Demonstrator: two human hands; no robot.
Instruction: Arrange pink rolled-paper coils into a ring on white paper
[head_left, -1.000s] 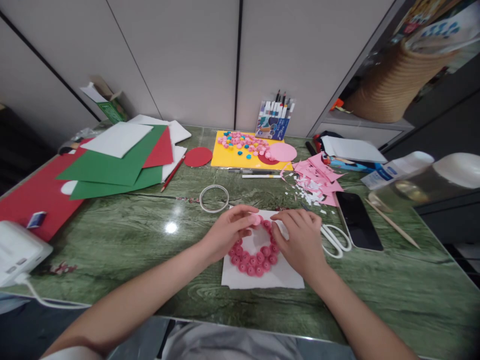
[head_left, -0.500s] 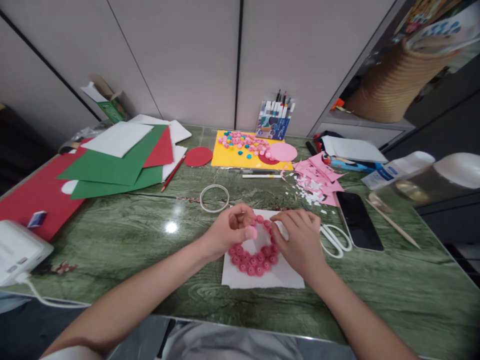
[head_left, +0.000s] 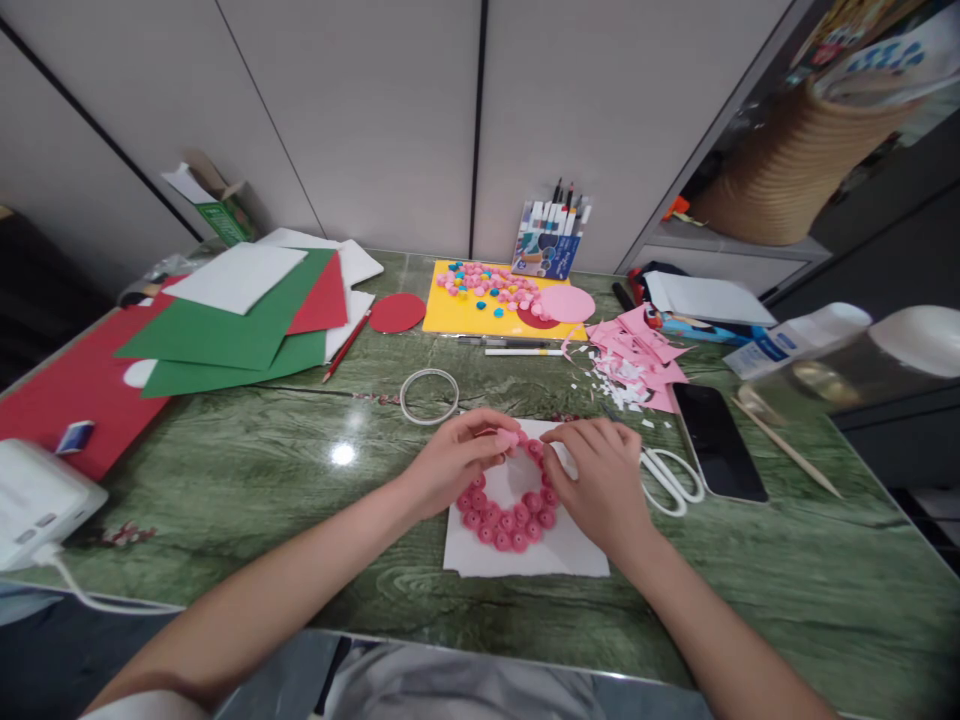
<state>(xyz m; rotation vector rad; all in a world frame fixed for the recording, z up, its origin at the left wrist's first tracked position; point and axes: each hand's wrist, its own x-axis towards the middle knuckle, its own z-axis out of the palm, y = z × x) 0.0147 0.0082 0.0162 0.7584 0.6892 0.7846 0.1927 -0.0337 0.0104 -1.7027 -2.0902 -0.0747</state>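
Note:
A ring of pink rolled-paper coils (head_left: 504,524) lies on a stack of white paper (head_left: 574,560) in front of me. My left hand (head_left: 480,452) is at the ring's upper left, thumb and index finger pinched on a small pink paper piece (head_left: 508,438). That piece is at the ring's upper edge; whether it touches the ring is not clear. My right hand (head_left: 600,475) is closed over the ring's upper right side, fingertips and thumb against the coils. A white object (head_left: 565,461) shows partly beneath it; its kind is hidden.
White-handled scissors (head_left: 670,485), a phone (head_left: 720,440) and a wooden stick (head_left: 787,445) lie to the right. Pink paper scraps (head_left: 637,345) are behind them. A tape roll (head_left: 429,397) sits left of the ring. Yellow card (head_left: 465,322) holds small coils; green sheets (head_left: 217,330) lie left.
My left hand has brought its thumb up to the index finger, moving the pink piece up to the ring's top edge. My right hand stays in place.

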